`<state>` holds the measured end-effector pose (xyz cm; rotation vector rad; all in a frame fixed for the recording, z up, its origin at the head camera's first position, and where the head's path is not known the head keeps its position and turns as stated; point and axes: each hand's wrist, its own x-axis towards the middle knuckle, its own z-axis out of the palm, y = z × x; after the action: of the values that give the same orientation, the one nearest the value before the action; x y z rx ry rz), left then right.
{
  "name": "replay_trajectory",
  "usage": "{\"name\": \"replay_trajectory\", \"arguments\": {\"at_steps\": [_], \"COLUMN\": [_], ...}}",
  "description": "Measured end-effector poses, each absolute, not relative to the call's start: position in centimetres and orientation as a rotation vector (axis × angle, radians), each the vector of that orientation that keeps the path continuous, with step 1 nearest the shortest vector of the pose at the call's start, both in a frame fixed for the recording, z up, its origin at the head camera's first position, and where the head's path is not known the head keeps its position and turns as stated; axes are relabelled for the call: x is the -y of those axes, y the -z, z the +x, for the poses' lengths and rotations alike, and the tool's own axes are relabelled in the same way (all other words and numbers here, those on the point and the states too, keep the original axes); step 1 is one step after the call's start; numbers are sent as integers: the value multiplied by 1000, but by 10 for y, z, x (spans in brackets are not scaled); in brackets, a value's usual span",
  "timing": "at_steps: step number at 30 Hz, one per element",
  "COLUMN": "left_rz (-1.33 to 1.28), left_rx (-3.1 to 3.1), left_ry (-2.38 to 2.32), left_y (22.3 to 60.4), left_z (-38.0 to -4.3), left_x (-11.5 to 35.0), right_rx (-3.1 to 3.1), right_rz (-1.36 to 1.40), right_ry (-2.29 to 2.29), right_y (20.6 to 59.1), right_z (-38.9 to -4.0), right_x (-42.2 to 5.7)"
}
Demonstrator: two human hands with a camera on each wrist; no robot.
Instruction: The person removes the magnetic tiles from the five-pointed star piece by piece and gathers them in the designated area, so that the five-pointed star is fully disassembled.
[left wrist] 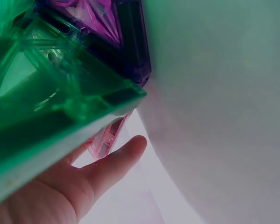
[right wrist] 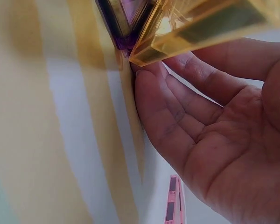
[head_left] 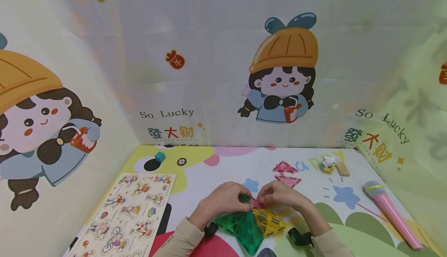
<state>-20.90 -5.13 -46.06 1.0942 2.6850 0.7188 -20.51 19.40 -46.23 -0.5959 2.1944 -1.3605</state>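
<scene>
Translucent magnetic tiles form a star-like build on the table between the hands. Green tiles (head_left: 248, 231) lie at its left and front, and a yellow tile (head_left: 269, 223) at its right. Purple-edged tiles (left wrist: 130, 42) show beside the green in the left wrist view. My left hand (head_left: 228, 197) curls over the green tiles from the left, fingertips at the top middle. At the far side, my right hand (head_left: 281, 194) pinches a pink triangle tile (head_left: 257, 203) with bent fingers. Its palm (right wrist: 224, 154) shows behind the yellow tile in the right wrist view.
Two loose pink tiles (head_left: 285, 167) lie behind the right hand. A wooden picture puzzle board (head_left: 122, 214) is at left, a blue cube (head_left: 160, 157) behind it. At right are a pink toy microphone (head_left: 394, 214), a small white figure (head_left: 328, 164) and a wooden block (head_left: 343, 169).
</scene>
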Motion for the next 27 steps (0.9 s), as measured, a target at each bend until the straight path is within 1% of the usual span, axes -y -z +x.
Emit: {"name": "replay_trajectory", "arguments": {"at_steps": [10, 22, 27], "left_rz": [1086, 1084, 1126], "left_rx": [-2629, -2636, -2668], "left_ry": [-811, -817, -812], "left_y": [459, 459, 461], "left_z": [-207, -207, -206], "left_x": [50, 51, 50], "right_rx": [-2205, -2228, -2227], "right_rz": [-616, -630, -625], "right_ry": [1332, 1280, 1277], "right_y": [461, 460, 458], "right_z": [-203, -202, -201], "right_x": [-193, -188, -188]}}
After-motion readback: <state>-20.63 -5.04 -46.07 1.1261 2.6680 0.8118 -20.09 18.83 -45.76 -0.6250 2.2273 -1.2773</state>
